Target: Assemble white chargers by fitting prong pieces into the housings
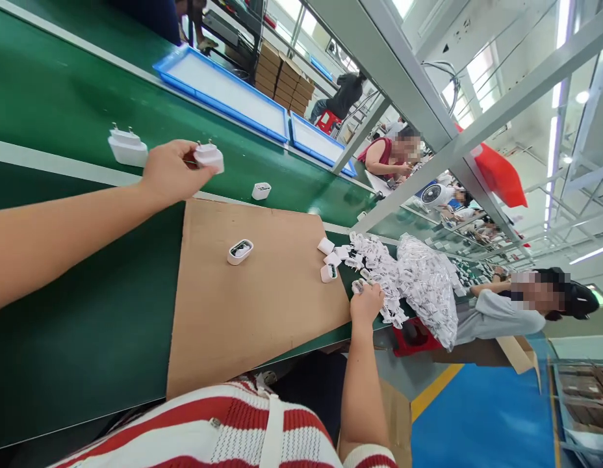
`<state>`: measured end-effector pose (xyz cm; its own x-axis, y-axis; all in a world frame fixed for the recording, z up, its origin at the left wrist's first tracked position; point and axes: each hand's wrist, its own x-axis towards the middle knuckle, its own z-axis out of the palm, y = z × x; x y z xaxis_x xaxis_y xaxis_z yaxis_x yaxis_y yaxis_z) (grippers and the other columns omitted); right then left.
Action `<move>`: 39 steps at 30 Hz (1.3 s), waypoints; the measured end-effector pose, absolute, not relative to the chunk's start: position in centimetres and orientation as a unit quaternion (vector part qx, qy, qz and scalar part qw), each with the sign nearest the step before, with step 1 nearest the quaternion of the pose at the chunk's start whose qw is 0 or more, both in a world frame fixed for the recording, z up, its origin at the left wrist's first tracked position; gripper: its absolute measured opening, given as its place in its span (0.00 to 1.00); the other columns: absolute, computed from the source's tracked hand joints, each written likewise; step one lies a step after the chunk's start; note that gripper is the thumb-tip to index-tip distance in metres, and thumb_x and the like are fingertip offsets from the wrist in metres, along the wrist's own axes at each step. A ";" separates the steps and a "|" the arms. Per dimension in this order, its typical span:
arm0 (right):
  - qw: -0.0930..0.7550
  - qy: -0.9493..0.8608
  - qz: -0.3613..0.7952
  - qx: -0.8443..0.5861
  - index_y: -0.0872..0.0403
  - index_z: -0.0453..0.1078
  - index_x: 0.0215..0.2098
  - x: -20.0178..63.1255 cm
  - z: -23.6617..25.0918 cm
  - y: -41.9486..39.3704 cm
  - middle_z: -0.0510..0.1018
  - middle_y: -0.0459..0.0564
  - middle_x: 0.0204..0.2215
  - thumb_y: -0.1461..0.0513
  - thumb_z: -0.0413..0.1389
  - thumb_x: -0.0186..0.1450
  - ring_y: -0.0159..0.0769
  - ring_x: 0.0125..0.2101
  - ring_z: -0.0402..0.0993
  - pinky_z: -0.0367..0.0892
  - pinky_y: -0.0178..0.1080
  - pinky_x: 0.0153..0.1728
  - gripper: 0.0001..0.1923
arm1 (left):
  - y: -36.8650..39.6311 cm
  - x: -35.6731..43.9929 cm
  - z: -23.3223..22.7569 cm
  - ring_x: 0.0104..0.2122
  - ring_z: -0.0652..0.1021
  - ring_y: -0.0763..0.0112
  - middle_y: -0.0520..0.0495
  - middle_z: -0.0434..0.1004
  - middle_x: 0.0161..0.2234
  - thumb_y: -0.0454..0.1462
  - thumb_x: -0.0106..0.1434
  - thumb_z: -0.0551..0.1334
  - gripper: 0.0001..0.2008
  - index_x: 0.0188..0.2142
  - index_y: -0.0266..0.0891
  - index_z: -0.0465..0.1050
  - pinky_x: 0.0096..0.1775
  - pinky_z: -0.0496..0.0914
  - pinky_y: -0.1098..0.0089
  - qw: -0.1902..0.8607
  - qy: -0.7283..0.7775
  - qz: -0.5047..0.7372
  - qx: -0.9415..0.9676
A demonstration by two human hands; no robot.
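My left hand point(172, 170) pinches a white two-pin charger plug point(209, 158) above the green belt, its pins pointing up. Another white charger plug point(128, 148) stands on the belt just left of it. On the cardboard sheet point(262, 299) lies an open white charger housing point(240, 252) with parts visible inside. At the sheet's right edge my right hand point(366, 303) is closed on a small white plastic piece point(359, 286), beside a heap of white plastic parts point(379, 266). Several white housings point(329, 273) sit together near that hand.
One more white housing point(261, 190) rests on the belt. Blue-rimmed trays point(223, 91) line its far side. A full clear plastic bag point(425, 286) lies right of the heap, with a co-worker point(506, 312) beyond. A metal frame post point(370, 133) rises past the belt.
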<state>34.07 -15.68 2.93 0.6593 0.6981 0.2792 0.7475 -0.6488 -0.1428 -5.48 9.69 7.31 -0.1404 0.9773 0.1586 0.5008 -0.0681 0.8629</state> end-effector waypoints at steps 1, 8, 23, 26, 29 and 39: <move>0.134 -0.403 -0.100 -0.900 0.58 0.79 0.46 34.1 2.8 -15.6 0.73 0.67 0.53 0.70 0.52 0.62 0.59 0.56 0.66 0.60 0.51 0.53 0.18 | 11.5 -5.9 6.8 0.50 0.77 0.68 0.45 0.80 0.55 0.42 0.64 0.67 0.27 0.61 0.33 0.72 0.59 0.69 0.65 0.268 0.640 0.405 0.596; 0.250 -0.403 -0.059 -0.878 0.56 0.74 0.40 34.9 2.8 -15.6 0.78 0.63 0.45 0.64 0.60 0.58 0.58 0.54 0.68 0.59 0.53 0.55 0.11 | 14.6 -4.9 4.9 0.64 0.64 0.48 0.31 0.64 0.67 0.39 0.59 0.70 0.37 0.63 0.20 0.64 0.64 0.61 0.48 0.223 0.655 0.303 0.655; 0.654 -0.276 0.340 -0.617 0.53 0.78 0.37 30.8 4.7 -17.1 0.85 0.52 0.38 0.54 0.74 0.47 0.40 0.37 0.81 0.77 0.41 0.38 0.22 | 18.6 -0.7 7.5 0.51 0.69 0.62 0.36 0.55 0.67 0.33 0.71 0.58 0.23 0.62 0.27 0.70 0.64 0.60 0.52 0.160 0.474 0.052 0.864; 0.665 -0.262 0.368 -0.595 0.51 0.79 0.39 30.0 5.0 -17.3 0.85 0.50 0.41 0.53 0.74 0.49 0.37 0.37 0.80 0.75 0.40 0.37 0.22 | 13.8 -0.9 10.0 0.50 0.71 0.63 0.42 0.62 0.64 0.57 0.72 0.55 0.33 0.58 0.31 0.75 0.61 0.62 0.56 0.133 0.423 0.192 0.876; 0.665 -0.285 0.376 -0.579 0.49 0.79 0.42 28.9 5.1 -17.0 0.84 0.48 0.45 0.57 0.75 0.46 0.35 0.38 0.79 0.73 0.36 0.36 0.25 | 6.6 -0.3 10.8 0.42 0.75 0.67 0.48 0.75 0.48 0.70 0.60 0.55 0.42 0.49 0.37 0.81 0.49 0.67 0.68 0.175 0.332 0.253 0.892; 0.572 -0.378 0.363 -0.631 0.51 0.78 0.43 23.6 5.7 -16.0 0.83 0.47 0.35 0.58 0.73 0.51 0.34 0.32 0.76 0.71 0.36 0.31 0.22 | -3.1 4.9 2.5 0.35 0.78 0.61 0.43 0.76 0.37 0.52 0.67 0.63 0.19 0.35 0.38 0.75 0.34 0.64 0.66 0.231 0.268 0.116 0.928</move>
